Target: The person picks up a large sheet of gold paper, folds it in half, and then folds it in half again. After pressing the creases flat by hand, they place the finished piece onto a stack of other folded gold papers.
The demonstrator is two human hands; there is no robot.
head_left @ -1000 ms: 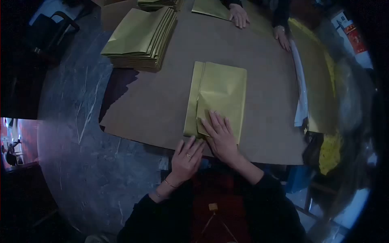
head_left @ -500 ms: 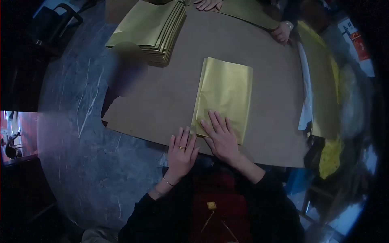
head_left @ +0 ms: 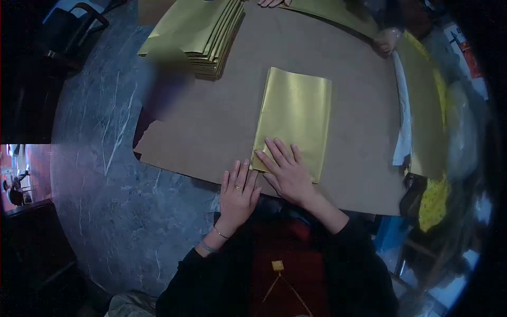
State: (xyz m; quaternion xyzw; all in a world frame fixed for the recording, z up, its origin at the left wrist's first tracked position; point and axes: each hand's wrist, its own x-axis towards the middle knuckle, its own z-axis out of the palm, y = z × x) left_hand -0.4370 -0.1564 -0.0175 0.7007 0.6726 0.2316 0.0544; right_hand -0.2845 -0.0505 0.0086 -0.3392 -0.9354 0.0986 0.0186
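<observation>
A folded sheet of gold paper (head_left: 296, 105) lies in front of me on brown cardboard, its fold lines running lengthwise. My right hand (head_left: 289, 177) rests flat across its near end, fingers stretched out and slightly spread. Beside the paper's lower left corner is my left hand (head_left: 239, 190), palm down, with a ring on one finger. Its fingers are extended over the cardboard's near edge, the fingertips close to the paper's corner. Neither hand grips anything.
A thick stack of folded gold paper (head_left: 193, 26) stands at the far left of the cardboard (head_left: 211, 121). Across from me, another person's hand (head_left: 388, 41) is at a large gold sheet (head_left: 332, 11). More gold sheets (head_left: 420, 105) lie at the right edge.
My right hand stays flat on the paper, now with fewer creases showing near the fingers. My left hand remains beside the corner. The other person's hand at the right has shifted outward.
</observation>
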